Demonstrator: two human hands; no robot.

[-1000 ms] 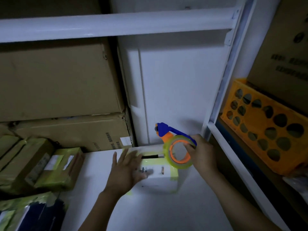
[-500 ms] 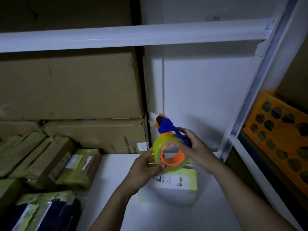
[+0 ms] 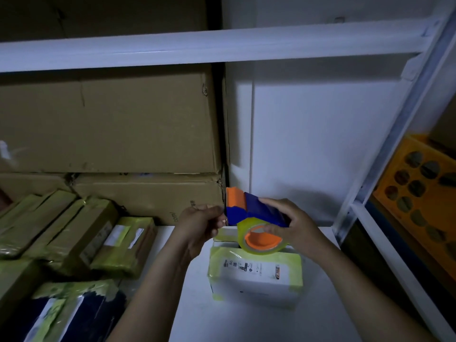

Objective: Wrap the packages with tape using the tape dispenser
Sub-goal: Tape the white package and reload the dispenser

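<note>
Both hands on the tape dispenser, over the white package

My right hand (image 3: 293, 225) grips the tape dispenser (image 3: 249, 211): fingers curled over its blue body, thumb down by the orange core of the tape roll (image 3: 262, 240). My left hand (image 3: 197, 223) is curled too, fingertips pinching at the dispenser's front end, just under the orange blade guard. Can't tell if a loose tape end sits between those fingers.

The dispenser is held in the air just above the far edge of the white package (image 3: 256, 275). The package sits on the white shelf (image 3: 320, 317), with yellowish tape already across its top and down its sides and a printed label on the top face.

Left of it, well apart, is a heap of taped packages (image 3: 123, 240); a dark one (image 3: 74, 314) lies nearest me. Behind the heap, big cardboard boxes (image 3: 111, 124) are stacked under a white shelf beam (image 3: 197, 48). Far right, past the upright, an orange crate (image 3: 419, 183) with round holes sits in the next bay.
</note>
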